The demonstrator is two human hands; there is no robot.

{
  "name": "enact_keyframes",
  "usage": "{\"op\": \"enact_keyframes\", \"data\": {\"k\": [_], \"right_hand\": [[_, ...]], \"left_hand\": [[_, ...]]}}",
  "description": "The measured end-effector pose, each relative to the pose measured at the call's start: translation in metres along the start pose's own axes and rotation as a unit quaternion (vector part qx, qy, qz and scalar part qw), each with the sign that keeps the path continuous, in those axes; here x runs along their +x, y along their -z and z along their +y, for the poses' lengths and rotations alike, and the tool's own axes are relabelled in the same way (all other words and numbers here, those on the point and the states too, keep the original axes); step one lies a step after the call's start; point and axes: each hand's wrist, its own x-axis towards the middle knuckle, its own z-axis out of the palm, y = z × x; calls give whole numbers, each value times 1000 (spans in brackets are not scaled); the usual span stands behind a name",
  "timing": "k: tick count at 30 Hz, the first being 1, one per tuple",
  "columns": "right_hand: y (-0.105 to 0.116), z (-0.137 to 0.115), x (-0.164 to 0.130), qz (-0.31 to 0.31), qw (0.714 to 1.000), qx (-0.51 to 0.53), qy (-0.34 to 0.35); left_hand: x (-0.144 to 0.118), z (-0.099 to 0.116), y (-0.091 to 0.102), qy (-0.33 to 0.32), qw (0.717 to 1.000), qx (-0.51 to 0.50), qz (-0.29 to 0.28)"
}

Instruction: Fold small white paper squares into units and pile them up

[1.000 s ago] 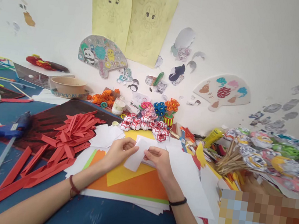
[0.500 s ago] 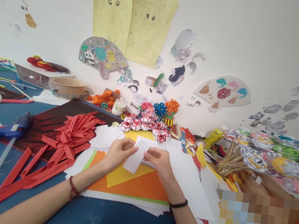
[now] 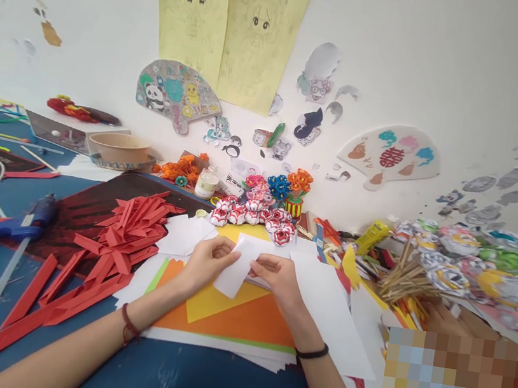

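My left hand [image 3: 211,263] pinches a small white piece of paper [image 3: 234,275] between thumb and fingers at its left edge. On the opposite edge, my right hand [image 3: 275,275] grips the same piece with thumb and curled fingers. The paper is held above a stack of coloured sheets, with a yellow sheet [image 3: 205,305] over an orange sheet [image 3: 245,324]. White paper pieces [image 3: 186,235] lie just beyond my left hand, and larger white sheets [image 3: 330,307] spread to the right of my right hand. Several red-and-white paper flowers [image 3: 252,213] sit behind the stack.
A pile of folded red paper strips [image 3: 123,233] covers the left, beside a blue glue gun [image 3: 18,227]. Wooden sticks [image 3: 404,275] and paper flowers [image 3: 494,265] crowd the right, near another person's arm [image 3: 450,323]. A bowl [image 3: 119,147] stands at the back left.
The view has shifted slightly. Both hands keep hold of the white paper, with hardly any visible movement.
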Motion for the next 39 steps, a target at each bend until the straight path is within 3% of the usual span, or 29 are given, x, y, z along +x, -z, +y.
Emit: {"op": "enact_keyframes", "data": {"k": [15,21,26,31,36,39], "right_hand": [[-2,-5,-3,-14,1000,7,-14],[-4,-1,-2,-17,999,-49,-9],[-1,-2,-2,-27,997,-76,3],[-2,-4,-3,-42,996,-77,-5],[0,-2,-2,-53,996,-71,-27],[1,-3,-2,-77,994,-64,-34]], "left_hand": [[-1,3,0,1,1000,-20,-17],[-2,2,-1,-1,999,-19,-26],[1,-1,3,9,997,-40,-67],[1,-4,6,-24,999,29,-11],[2,-3,7,-20,997,23,-74],[2,-1,7,-38,997,26,-67]]}}
